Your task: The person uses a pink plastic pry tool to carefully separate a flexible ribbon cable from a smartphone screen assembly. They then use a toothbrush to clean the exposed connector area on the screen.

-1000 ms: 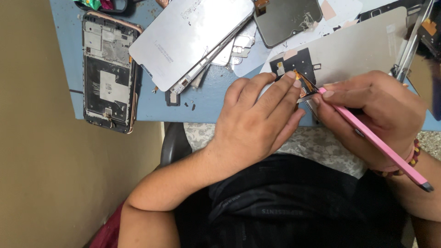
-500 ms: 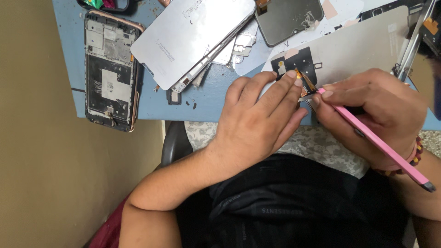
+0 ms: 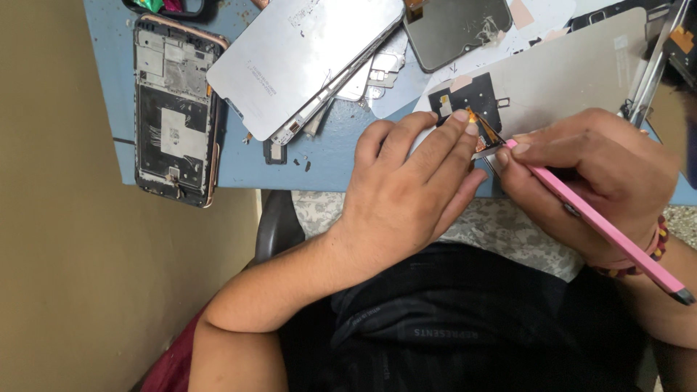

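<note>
The pink tool (image 3: 602,232) is long, thin and flat with a dark far end, and it slants from lower right up to the left, its narrow tip meeting the small orange-and-black flex piece (image 3: 483,133). That piece sticks up slightly tilted from the near edge of the grey panel (image 3: 566,80), just below a black patch on the panel. The panel lies flat, back side up, at the near right edge of the blue bench (image 3: 327,156), its lower edge partly hidden.
</note>
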